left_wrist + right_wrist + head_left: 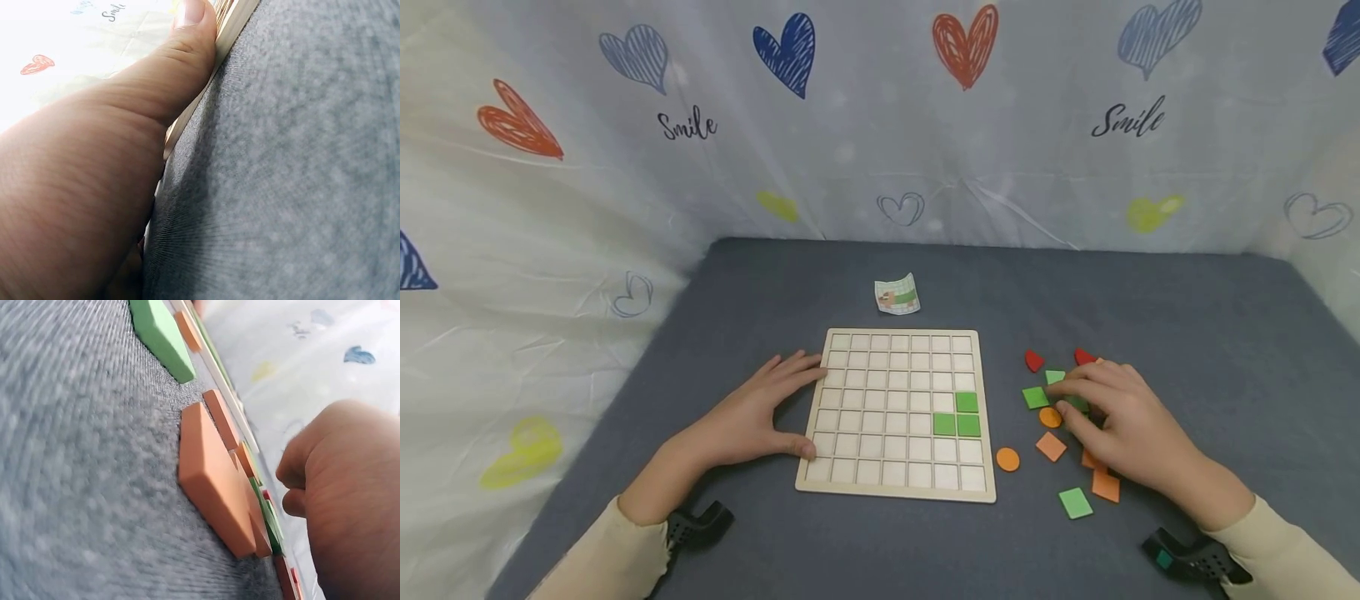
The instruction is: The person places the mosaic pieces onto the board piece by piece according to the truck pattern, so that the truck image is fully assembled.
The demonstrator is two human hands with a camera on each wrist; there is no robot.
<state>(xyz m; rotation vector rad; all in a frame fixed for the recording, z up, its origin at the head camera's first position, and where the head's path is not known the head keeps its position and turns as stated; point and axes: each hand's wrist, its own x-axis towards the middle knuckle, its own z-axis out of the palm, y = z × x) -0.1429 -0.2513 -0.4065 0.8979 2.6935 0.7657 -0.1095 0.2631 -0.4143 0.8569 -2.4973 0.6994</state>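
Note:
A wooden grid board (895,493) lies flat on the table, with three green square tiles (967,425) set in cells near its right side. My left hand (741,417) rests at the board's left edge, fingers spread; its thumb (190,53) touches the rim in the left wrist view. Over the loose pieces to the right hovers my right hand (1123,421), fingers bent loosely, fingertips close above a green tile (1078,403). No piece shows between its thumb and fingers. Near the fingertips lie a light green tile (1055,377), a green tile (1035,398) and an orange disc (1050,417).
A small printed paper (897,295) lies beyond the board. Red pieces (1033,360) sit at the far side of the pile. Orange squares (1051,447), another orange disc (1007,459) and a light green square (1076,503) lie nearer. A heart-printed curtain (865,125) hangs behind the table.

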